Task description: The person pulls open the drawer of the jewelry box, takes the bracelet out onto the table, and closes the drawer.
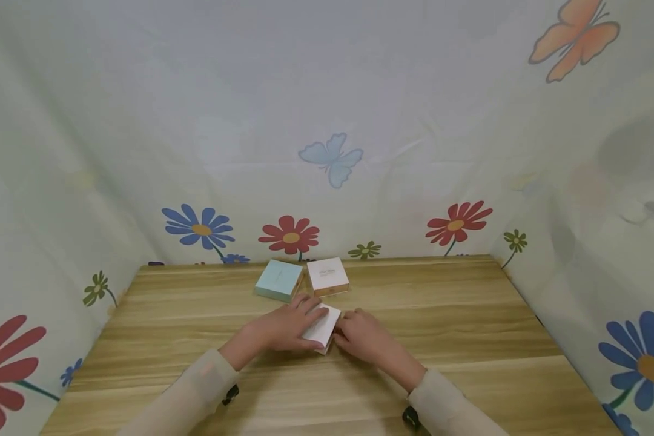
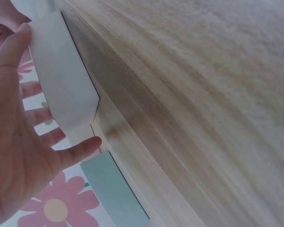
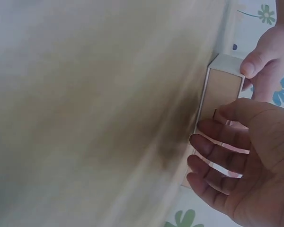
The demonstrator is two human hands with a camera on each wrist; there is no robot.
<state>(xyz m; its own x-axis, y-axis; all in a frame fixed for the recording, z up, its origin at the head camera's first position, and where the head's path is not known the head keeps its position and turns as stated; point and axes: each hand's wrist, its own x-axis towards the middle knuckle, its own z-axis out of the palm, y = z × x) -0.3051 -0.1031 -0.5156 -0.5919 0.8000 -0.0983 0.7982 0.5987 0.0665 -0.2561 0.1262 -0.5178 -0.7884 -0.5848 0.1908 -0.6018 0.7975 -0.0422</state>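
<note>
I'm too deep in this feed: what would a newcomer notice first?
Probably the left hand gripping a white box near the middle of the table, the right hand at its tan side. Just beyond sit a mint box and a second white box. Above, an orange butterfly stands out on the pale backdrop, upper right.

At lower centre of the head view, the white rectangular cardboard box [image 1: 323, 330] looks smooth and matt, as does the pale-teal square cardboard box [image 1: 280, 278] left of centre; the brown wood-grained tabletop [image 1: 458, 327] looks smooth, the pale flower-printed cloth backdrop [image 1: 414, 103] creased
</note>
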